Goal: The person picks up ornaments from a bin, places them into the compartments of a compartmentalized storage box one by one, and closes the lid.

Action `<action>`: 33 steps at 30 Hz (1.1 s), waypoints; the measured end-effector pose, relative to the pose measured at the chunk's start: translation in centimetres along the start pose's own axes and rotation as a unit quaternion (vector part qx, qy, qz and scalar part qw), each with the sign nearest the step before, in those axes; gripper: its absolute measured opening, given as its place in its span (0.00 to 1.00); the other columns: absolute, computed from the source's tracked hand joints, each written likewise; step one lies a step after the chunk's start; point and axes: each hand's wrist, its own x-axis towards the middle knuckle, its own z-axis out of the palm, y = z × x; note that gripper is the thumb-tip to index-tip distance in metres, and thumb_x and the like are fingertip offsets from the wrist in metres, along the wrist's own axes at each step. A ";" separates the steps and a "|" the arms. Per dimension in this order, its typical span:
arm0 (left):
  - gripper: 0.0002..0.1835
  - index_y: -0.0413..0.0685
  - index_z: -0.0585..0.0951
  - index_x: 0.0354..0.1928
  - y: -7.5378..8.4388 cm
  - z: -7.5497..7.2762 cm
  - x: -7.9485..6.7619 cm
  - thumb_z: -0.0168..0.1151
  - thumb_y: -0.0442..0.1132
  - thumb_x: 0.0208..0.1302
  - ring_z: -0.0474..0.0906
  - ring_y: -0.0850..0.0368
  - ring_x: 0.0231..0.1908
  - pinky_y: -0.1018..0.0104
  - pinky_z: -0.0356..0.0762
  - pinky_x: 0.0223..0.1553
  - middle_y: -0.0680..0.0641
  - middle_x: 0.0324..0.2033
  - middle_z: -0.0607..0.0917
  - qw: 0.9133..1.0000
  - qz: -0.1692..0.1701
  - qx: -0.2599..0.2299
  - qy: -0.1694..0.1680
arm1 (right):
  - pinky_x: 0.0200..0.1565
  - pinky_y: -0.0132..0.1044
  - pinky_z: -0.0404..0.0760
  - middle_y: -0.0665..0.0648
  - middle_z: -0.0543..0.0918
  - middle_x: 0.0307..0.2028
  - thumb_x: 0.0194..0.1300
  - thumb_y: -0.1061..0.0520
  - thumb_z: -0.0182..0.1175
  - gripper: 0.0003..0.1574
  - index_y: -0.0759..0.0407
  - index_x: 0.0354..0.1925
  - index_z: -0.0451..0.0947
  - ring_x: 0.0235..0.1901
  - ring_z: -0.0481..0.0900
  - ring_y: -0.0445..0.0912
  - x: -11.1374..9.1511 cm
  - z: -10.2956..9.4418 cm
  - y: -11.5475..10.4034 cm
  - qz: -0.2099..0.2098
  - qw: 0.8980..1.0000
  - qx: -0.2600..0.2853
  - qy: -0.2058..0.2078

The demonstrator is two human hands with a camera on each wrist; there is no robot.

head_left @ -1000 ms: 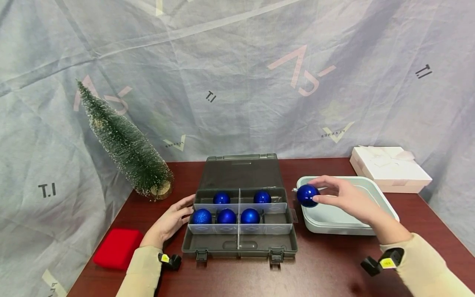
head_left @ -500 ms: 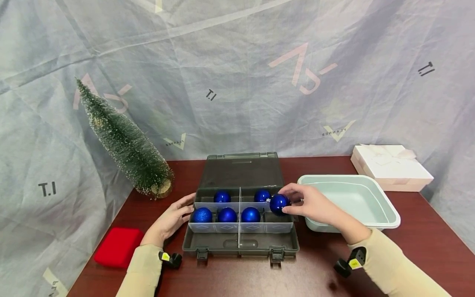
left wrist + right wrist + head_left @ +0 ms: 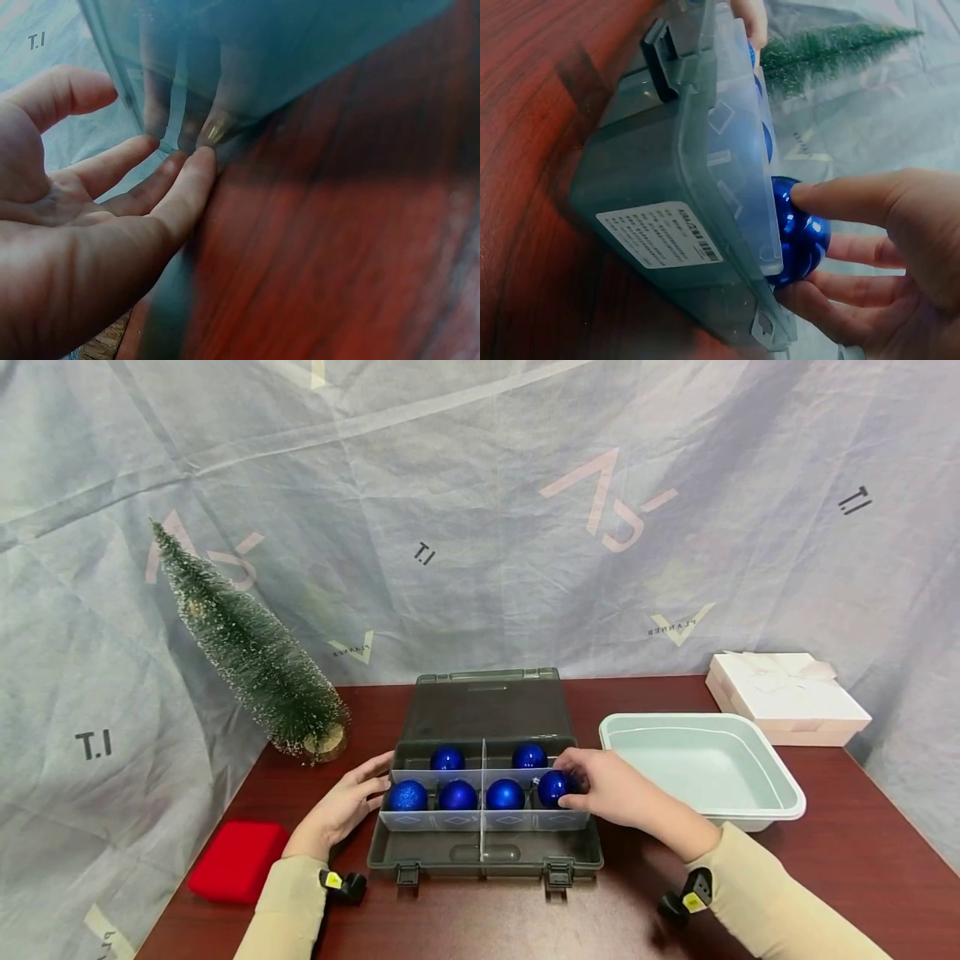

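Observation:
My right hand (image 3: 611,787) pinches a shiny blue Christmas ball (image 3: 553,788) between thumb and fingers, at the right end of the middle row of a grey divided storage box (image 3: 540,843). In the right wrist view the ball (image 3: 801,232) sits partly below the top of a clear divider (image 3: 742,165). Several other blue balls (image 3: 457,795) lie in the middle and back rows, one of them glittery (image 3: 408,796). My left hand (image 3: 345,802) rests its fingertips against the box's left side; in the left wrist view its fingers (image 3: 112,161) are extended along the wall.
The box's lid (image 3: 487,710) lies folded back. A pale green basin (image 3: 697,760) stands to the right, with a white gift box (image 3: 795,697) behind it. At left are a small frosted Christmas tree (image 3: 262,660) and a red box (image 3: 238,862).
My right hand has carried the blue Christmas ball left from over the basin and lowered it into the middle row of the storage box. The left hand has stayed in place.

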 end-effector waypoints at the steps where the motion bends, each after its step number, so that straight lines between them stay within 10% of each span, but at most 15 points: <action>1: 0.35 0.39 0.54 0.80 0.0 0.0 0.0 0.50 0.30 0.75 0.57 0.44 0.70 0.46 0.59 0.68 0.36 0.77 0.53 1.000 -0.001 0.000 0.001 | 0.40 0.43 0.82 0.51 0.85 0.39 0.55 0.58 0.77 0.22 0.60 0.47 0.82 0.37 0.81 0.45 0.0 0.1 -0.1 -0.001 1.000 -0.011 0.001; 15: 0.34 0.40 0.54 0.80 0.3 0.1 -0.1 0.50 0.31 0.76 0.51 0.38 0.74 0.40 0.54 0.71 0.37 0.77 0.51 1.000 -0.007 0.002 0.005 | 0.42 0.48 0.82 0.53 0.85 0.34 0.54 0.58 0.78 0.18 0.59 0.40 0.81 0.37 0.82 0.49 0.3 1.1 -0.8 0.029 0.998 -0.063 0.010; 24: 0.29 0.36 0.58 0.78 2.0 -0.4 0.5 0.47 0.40 0.81 0.64 0.40 0.68 0.42 0.64 0.67 0.32 0.73 0.61 0.998 -0.027 0.046 0.028 | 0.40 0.46 0.84 0.55 0.88 0.35 0.60 0.58 0.74 0.14 0.63 0.43 0.85 0.36 0.86 0.49 0.6 0.7 -1.0 0.010 0.996 -0.086 -0.003; 30: 0.29 0.32 0.56 0.77 5.1 -0.7 2.2 0.45 0.41 0.83 0.59 0.32 0.71 0.42 0.60 0.69 0.27 0.73 0.59 0.996 -0.021 0.074 0.053 | 0.43 0.46 0.83 0.55 0.88 0.40 0.69 0.53 0.67 0.17 0.63 0.49 0.84 0.37 0.84 0.46 2.2 -1.8 -0.7 0.050 0.998 0.020 0.025; 33: 0.29 0.32 0.56 0.77 6.9 -0.6 3.4 0.43 0.39 0.83 0.57 0.32 0.72 0.43 0.58 0.70 0.26 0.74 0.58 0.995 -0.014 0.080 0.064 | 0.55 0.50 0.79 0.64 0.85 0.50 0.75 0.50 0.59 0.24 0.67 0.59 0.79 0.48 0.84 0.52 3.9 -3.6 0.1 0.116 0.978 0.173 0.034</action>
